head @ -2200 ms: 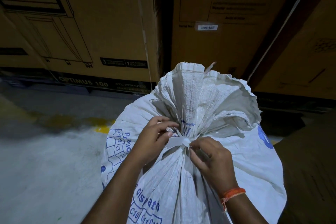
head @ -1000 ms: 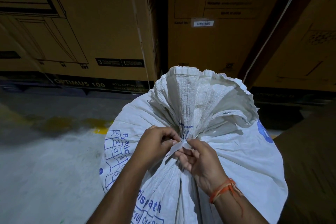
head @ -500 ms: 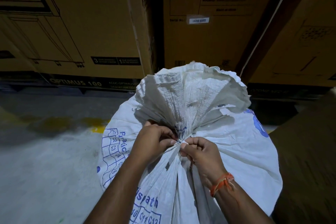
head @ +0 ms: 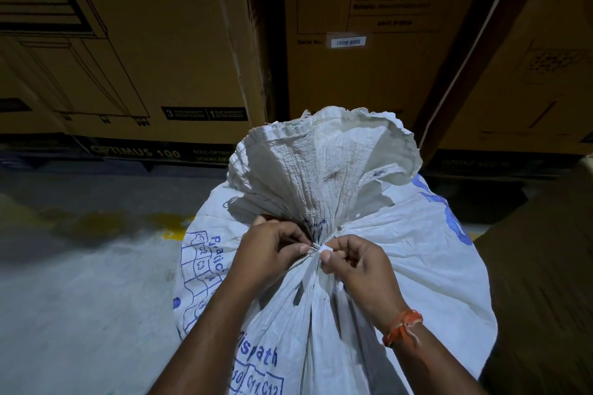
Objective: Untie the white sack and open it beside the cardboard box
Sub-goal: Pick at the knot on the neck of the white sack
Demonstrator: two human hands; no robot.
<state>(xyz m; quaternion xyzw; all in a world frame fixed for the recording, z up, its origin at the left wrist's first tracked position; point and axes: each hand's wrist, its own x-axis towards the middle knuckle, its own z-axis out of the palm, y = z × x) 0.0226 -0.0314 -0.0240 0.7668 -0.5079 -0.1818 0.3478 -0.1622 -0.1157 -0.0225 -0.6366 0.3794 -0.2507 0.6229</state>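
Observation:
A full white woven sack (head: 417, 253) with blue print stands in front of me, its neck gathered and bound by a thin white tie (head: 318, 247). Above the tie the sack's mouth flares out in a ruffle. My left hand (head: 272, 250) pinches the tie from the left with curled fingers. From the right, my right hand (head: 356, 261), with an orange thread on its wrist, pinches the same knot. Both hands meet at the neck. A loose white strip of the tie hangs down below the knot.
Large brown cardboard boxes (head: 154, 42) stand in a row right behind the sack, another one (head: 378, 51) carrying a barcode label. A dark brown surface (head: 545, 282) lies at the right. Grey concrete floor (head: 80, 298) with a yellow mark spreads to the left.
Both hands have stayed at the knot, working the tie; the strip's loose end now hangs downward. The sack's flared mouth has spread wider and shifted slightly.

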